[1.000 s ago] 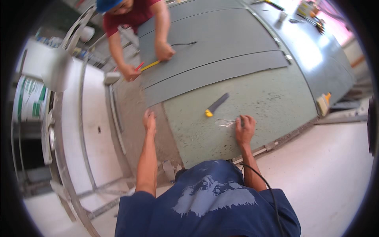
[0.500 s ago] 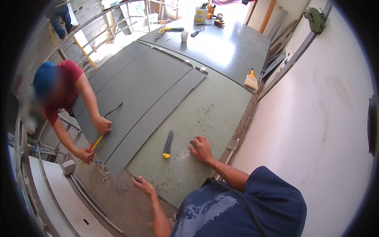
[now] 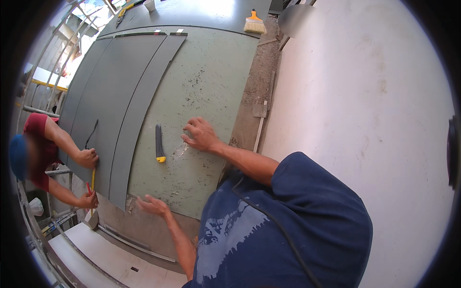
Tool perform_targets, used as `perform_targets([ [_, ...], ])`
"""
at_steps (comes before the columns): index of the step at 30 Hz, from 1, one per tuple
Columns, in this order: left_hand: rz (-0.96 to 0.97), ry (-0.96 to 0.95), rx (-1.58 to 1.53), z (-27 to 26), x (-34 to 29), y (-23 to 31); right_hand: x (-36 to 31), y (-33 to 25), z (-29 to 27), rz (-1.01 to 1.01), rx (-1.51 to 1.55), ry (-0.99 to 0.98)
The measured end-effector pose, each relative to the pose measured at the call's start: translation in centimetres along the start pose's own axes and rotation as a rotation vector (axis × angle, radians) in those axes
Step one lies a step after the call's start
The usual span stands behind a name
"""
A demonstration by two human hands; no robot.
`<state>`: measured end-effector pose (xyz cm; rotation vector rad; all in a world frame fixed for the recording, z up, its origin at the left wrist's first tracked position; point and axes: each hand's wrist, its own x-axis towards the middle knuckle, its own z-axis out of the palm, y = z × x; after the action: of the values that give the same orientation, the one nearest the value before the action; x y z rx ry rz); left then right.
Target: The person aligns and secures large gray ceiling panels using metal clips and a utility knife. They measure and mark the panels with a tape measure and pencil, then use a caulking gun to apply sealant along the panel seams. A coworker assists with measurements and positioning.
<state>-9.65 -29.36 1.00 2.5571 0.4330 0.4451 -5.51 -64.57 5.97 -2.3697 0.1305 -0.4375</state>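
My right hand point(image 3: 200, 134) is over the pale green, speckled board point(image 3: 211, 72), fingers apart and loosely bent, with nothing visible in them. Close to its left lies a box cutter point(image 3: 159, 144) with a dark grey handle and a yellow end. My left hand point(image 3: 152, 205) is at the board's near edge, beside the near corner of a dark grey strip point(image 3: 139, 115). Its fingers are stretched out and slightly blurred, and I see nothing held. At left, a co-worker's hands point(image 3: 88, 158) hold a yellow tape measure point(image 3: 93, 178) and a red marker-like stick at the grey sheet point(image 3: 103, 86).
A broad brush point(image 3: 254, 23) with an orange handle lies at the far end on another grey sheet point(image 3: 201, 13), near a white cup point(image 3: 150, 5). A white wall or panel point(image 3: 326, 96) rises at right. Metal scaffold tubes point(image 3: 45, 53) stand at left.
The view has swung down and right, so the board and sheets appear farther left. My left hand's fingers have spread outward. The box cutter stays on the board; the co-worker still holds the tape.
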Motion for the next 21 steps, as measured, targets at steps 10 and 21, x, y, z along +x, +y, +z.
perform_targets([
  [10,0.18,-0.325,0.266,-2.6,-9.1,9.8,1.1,1.9,-1.6,-0.124,0.316,-0.374],
  [21,-1.11,-0.073,-0.153,-2.9,-27.9,-2.8,1.4,2.3,-1.8,-0.501,0.219,-0.589],
])
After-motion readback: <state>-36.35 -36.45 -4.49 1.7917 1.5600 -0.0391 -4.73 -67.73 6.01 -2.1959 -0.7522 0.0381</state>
